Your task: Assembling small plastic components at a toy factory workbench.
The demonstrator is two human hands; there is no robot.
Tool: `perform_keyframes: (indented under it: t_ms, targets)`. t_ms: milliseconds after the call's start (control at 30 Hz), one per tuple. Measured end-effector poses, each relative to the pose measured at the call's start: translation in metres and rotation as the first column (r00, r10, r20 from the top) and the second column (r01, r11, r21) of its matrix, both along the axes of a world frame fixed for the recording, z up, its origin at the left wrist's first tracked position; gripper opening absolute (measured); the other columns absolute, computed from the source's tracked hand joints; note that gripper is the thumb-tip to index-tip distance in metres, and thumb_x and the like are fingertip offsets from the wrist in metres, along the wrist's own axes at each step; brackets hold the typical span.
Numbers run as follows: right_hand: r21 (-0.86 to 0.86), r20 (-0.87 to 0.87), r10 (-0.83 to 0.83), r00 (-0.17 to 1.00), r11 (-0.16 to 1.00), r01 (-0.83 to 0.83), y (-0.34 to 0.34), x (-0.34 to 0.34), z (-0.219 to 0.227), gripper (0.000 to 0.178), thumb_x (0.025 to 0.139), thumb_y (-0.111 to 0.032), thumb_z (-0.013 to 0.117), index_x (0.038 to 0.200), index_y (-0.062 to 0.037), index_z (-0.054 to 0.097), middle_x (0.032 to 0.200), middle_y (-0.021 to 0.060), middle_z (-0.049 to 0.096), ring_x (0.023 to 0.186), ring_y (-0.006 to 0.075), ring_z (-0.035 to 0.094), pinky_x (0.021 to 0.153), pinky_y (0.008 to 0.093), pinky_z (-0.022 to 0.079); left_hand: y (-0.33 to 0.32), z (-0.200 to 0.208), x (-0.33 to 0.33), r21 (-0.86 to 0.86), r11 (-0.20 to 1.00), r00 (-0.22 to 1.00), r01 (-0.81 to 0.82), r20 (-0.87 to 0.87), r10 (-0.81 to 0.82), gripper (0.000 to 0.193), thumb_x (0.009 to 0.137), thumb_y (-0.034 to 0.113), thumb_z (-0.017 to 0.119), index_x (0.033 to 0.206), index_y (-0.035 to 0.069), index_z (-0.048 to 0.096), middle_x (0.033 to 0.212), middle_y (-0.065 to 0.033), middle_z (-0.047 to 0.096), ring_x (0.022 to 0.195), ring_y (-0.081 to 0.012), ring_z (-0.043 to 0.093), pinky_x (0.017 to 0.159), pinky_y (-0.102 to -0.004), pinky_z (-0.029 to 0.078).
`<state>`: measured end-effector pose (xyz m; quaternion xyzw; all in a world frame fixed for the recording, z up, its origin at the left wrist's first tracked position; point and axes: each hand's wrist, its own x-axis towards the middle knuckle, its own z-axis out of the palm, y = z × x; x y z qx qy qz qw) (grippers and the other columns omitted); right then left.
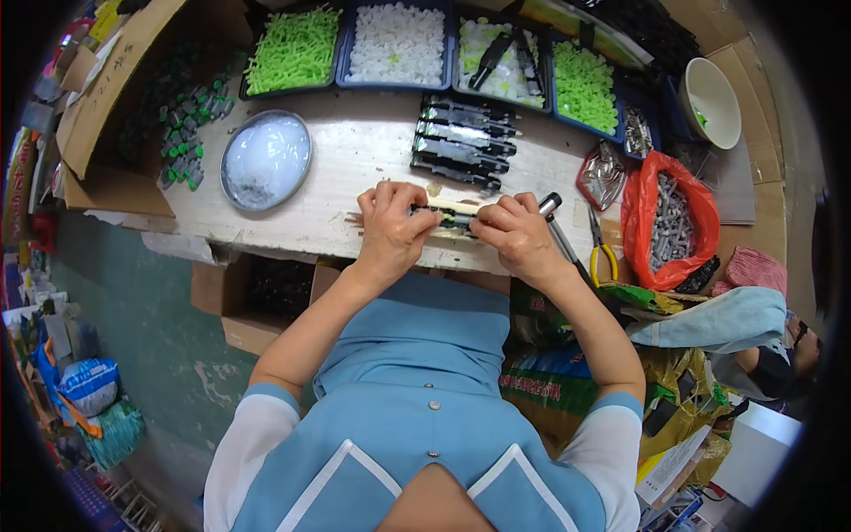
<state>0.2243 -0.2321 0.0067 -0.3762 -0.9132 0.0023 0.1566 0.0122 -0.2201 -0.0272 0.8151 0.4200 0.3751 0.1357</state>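
Near the table's front edge, a slim black plastic part (455, 219) with bright green inside lies crosswise between my hands. My left hand (390, 222) pinches its left end. On its right end the fingers of my right hand (516, 232) are closed. A cream-coloured strip (452, 205) runs just behind the part. Beyond it, several similar black parts (463, 142) lie side by side in a column. Close to my right hand is a black and silver rod-shaped tool (551, 206), partly hidden by that hand. My fingers cover both ends of the held part.
Blue trays hold green pieces (292, 51), white pieces (396, 43) and more green pieces (583, 87). A round dish (266, 160) of whitish paste stands left. Rightward are yellow-handled pliers (605, 257) and a red bag (636, 232) of small grey parts. A cardboard box (115, 106) bounds the left.
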Motion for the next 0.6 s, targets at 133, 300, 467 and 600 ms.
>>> perform_keyframes:
  t_ms: [133, 300, 467, 600]
  targets:
    - [-0.396, -0.172, -0.112, 0.979, 0.918, 0.036, 0.014, 0.006, 0.005, 0.021, 0.068, -0.001, 0.062, 0.085, -0.0114, 0.063, 0.086, 0.0009, 0.056, 0.085, 0.0183, 0.052, 0.073, 0.0309, 0.033, 0.000, 0.000, -0.002, -0.010, 1.000, 1.000, 0.006, 0.003, -0.006, 0.010, 0.068, 0.009, 0.067, 0.077, 0.012, 0.065, 0.088, -0.0012, 0.054, 0.091, -0.0214, 0.046, 0.079, -0.0352, 0.028]
    - [-0.183, -0.364, -0.304, 0.881, 0.950, 0.252, 0.076, 0.004, 0.017, 0.011, 0.073, -0.008, 0.063, 0.084, -0.0053, 0.063, 0.077, 0.0105, 0.059, 0.071, 0.0305, 0.057, 0.061, 0.0400, 0.045, -0.001, 0.002, -0.004, -0.037, 0.999, 0.999, 0.022, 0.025, -0.021, 0.012, 0.067, 0.008, 0.067, 0.078, 0.012, 0.065, 0.088, -0.0019, 0.054, 0.091, -0.0215, 0.047, 0.079, -0.0355, 0.028]
    - [-0.023, -0.273, -0.690, 0.671, 0.701, 0.712, 0.161, -0.004, 0.016, 0.026, 0.078, -0.028, 0.060, 0.086, -0.0027, 0.061, 0.079, 0.0172, 0.062, 0.074, 0.0341, 0.061, 0.064, 0.0419, 0.047, -0.004, 0.000, -0.004, -0.038, 0.999, 0.999, 0.020, 0.029, -0.019, 0.012, 0.067, 0.008, 0.068, 0.078, 0.012, 0.065, 0.088, -0.0019, 0.054, 0.091, -0.0217, 0.047, 0.080, -0.0362, 0.028]
    - [-0.021, -0.114, -0.828, 0.548, 0.554, 0.832, 0.203, -0.022, 0.007, 0.041, 0.077, -0.037, 0.060, 0.088, 0.0012, 0.056, 0.085, 0.0233, 0.063, 0.078, 0.0387, 0.061, 0.069, 0.0453, 0.048, -0.004, 0.003, -0.002, -0.072, 0.997, 0.998, 0.030, 0.054, -0.026, 0.012, 0.067, 0.007, 0.066, 0.078, 0.011, 0.066, 0.088, -0.0030, 0.053, 0.092, -0.0225, 0.046, 0.082, -0.0393, 0.026]
